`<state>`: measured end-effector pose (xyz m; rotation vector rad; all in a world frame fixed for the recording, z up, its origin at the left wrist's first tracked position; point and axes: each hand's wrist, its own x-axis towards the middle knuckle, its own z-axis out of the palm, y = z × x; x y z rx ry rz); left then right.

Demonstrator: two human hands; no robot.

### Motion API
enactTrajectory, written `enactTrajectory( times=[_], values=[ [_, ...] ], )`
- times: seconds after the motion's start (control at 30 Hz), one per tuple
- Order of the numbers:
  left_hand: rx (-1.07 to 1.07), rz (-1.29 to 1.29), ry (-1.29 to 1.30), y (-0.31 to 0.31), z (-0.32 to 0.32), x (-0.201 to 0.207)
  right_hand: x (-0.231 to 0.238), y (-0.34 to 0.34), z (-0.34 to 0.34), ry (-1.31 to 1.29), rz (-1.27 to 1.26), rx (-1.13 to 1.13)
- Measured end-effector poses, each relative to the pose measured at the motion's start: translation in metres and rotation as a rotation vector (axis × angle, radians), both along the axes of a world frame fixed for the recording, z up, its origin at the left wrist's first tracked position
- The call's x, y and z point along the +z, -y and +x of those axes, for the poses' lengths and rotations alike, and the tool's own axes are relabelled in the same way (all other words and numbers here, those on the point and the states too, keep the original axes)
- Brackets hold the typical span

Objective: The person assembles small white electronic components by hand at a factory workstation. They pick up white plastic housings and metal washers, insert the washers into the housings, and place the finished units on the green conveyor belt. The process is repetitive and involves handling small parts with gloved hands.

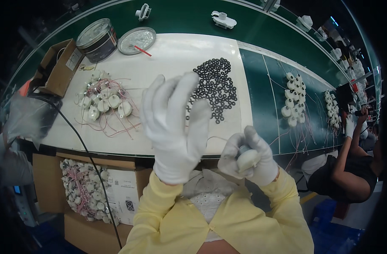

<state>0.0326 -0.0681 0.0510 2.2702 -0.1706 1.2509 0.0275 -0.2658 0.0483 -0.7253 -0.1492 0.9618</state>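
My left hand (171, 122), in a white glove, is raised over the white table top with its fingers stretched out and apart, and nothing shows in it. It partly covers a spread of small black rings (221, 91) lying behind and beside it. Near the table's front edge, my gloved right hand (261, 158) is closed around a small round white motor (247, 159). A thin wire runs from that hand toward the left. Left of my left hand lies a tangled pile of similar white motors (103, 101) with pink and red wires.
A dark can (101, 51) stands at the back left; its round lid (128, 41) holds a red stick (142, 51). Grouped motors (294, 99) lie on the green surface at right. A cardboard box of motors (81, 190) stands below left. A black cable (81, 135) hangs across the left. Another person (350, 165) works at far right.
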Motion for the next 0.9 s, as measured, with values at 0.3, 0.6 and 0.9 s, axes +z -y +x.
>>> enactTrajectory(
  times=[0.3,0.6,0.9],
  values=[
    [0.483,0.158,-0.631,-0.043,0.028,-0.038,0.013,0.068,0.011,0.256,-0.111,-0.236],
    [0.135,0.312,-0.432,-0.058,0.014,-0.052,0.033,0.112,0.009,1.185,-0.770,-0.714],
    [0.346,0.014,-0.345,-0.045,0.016,-0.045,0.029,0.074,0.055,2.288,-1.305,0.200]
  ],
)
